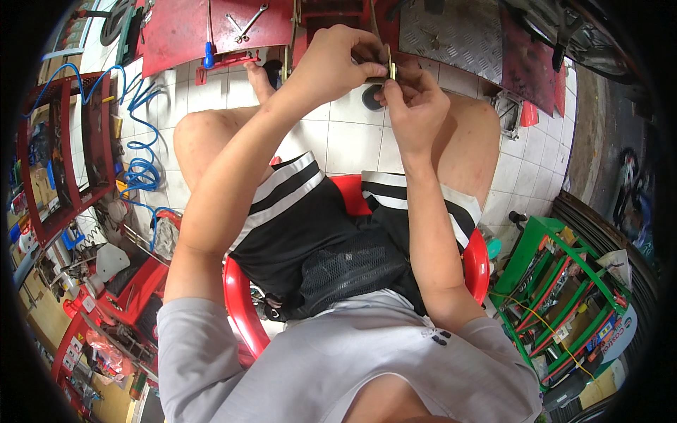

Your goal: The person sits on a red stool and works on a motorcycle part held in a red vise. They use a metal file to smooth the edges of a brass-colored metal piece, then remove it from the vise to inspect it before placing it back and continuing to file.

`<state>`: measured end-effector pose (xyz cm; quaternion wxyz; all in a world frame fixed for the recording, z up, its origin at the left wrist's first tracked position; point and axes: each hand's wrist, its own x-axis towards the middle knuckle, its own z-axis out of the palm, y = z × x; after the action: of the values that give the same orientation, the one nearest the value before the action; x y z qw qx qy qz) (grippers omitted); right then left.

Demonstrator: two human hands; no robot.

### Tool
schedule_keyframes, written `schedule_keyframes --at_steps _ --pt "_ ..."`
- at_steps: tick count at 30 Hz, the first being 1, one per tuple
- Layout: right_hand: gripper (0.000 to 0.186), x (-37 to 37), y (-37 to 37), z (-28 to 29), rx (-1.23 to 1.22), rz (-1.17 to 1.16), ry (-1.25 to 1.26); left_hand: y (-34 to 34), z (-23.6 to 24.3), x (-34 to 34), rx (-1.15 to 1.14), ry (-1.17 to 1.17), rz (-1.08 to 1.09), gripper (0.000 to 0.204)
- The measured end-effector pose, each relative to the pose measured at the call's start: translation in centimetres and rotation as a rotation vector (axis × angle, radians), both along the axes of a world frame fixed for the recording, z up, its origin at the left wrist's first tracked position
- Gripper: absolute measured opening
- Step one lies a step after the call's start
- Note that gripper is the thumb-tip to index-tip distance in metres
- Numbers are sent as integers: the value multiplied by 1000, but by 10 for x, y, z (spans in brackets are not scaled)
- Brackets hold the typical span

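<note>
At the top middle, beyond my knees, both hands work on a narrow gold-coloured metal strip, possibly the edge of a chain; its links are too small to make out. My left hand has thumb and fingers pinched on it from the left. From the right and slightly below, my right hand pinches the same strip, its thumb pointing up. Another gold-coloured piece hangs left of my left wrist, and its link to the first is hidden.
A red platform bears wrenches and a blue-handled screwdriver. Right of it lies a metal tread plate. A coiled blue hose trails at left. A green tool rack stands at right. I sit on a red chair.
</note>
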<state>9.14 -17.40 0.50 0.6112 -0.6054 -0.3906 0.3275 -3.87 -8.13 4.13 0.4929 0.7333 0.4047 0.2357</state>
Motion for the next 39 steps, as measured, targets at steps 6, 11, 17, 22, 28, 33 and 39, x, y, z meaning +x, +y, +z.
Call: schedule_keyframes --at_steps 6,11,17,22,28,33,39 --pt "12 0 0 1 2 2 32 -1 3 1 65 45 -20 19" --pt "12 0 0 1 -12 8 1 0 -1 0 27 -1 -48 21" --pt "12 0 0 1 -21 1 -18 -1 2 -1 48 18 -57 18" --pt "12 1 0 0 -24 -1 -17 1 3 -3 58 31 -96 17" --pt "13 0 -1 2 -21 4 -9 0 -2 -2 59 -123 -81 19" --pt "14 1 0 1 -15 0 -5 -1 -1 0 50 -118 -81 21" --pt "14 1 0 1 -19 6 -41 -1 -5 1 20 -114 -55 24"
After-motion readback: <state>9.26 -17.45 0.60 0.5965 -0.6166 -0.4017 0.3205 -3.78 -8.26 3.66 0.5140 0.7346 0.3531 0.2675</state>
